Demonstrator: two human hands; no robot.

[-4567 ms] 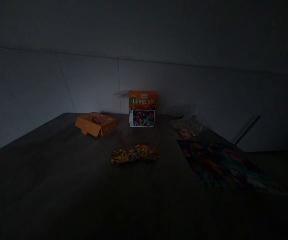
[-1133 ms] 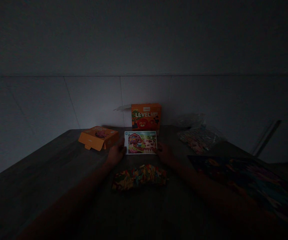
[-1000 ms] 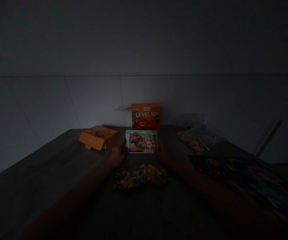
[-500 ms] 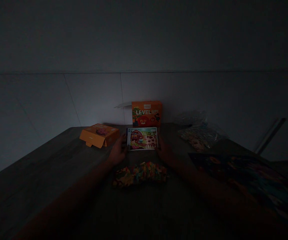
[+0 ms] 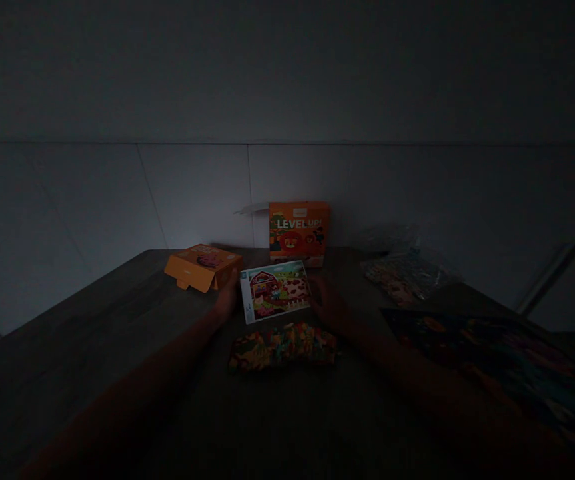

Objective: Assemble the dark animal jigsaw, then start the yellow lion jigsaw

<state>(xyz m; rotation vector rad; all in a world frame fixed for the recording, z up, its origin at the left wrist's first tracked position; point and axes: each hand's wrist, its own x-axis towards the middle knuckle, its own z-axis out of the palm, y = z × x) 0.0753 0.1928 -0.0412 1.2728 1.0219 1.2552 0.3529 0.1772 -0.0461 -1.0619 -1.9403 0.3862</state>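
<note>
The scene is very dark. A picture card (image 5: pixel 277 292) with a white border shows a farm scene of a red barn and a spotted cow, tilted with its left side lower. At its right edge my right hand (image 5: pixel 328 303) has its fingers closed on the card. Beside the left edge is my left hand (image 5: pixel 227 298), fingers stretched out and apart from the border as far as the dim light shows. Closer to me, a heap of colourful puzzle pieces (image 5: pixel 283 347) lies on the table between my forearms.
An orange "LEVEL UP!" box (image 5: pixel 297 233) stands against the wall behind the card. Another orange box (image 5: pixel 204 267) lies at left with its flap open. To the right are a clear plastic bag (image 5: pixel 410 267) with pieces and a dark colourful sheet (image 5: pixel 492 360) on the grey table (image 5: pixel 97 333).
The card has come away from the standing box, toward me and slightly left, and has tilted. My left hand has shifted a little left. The view has turned slightly.
</note>
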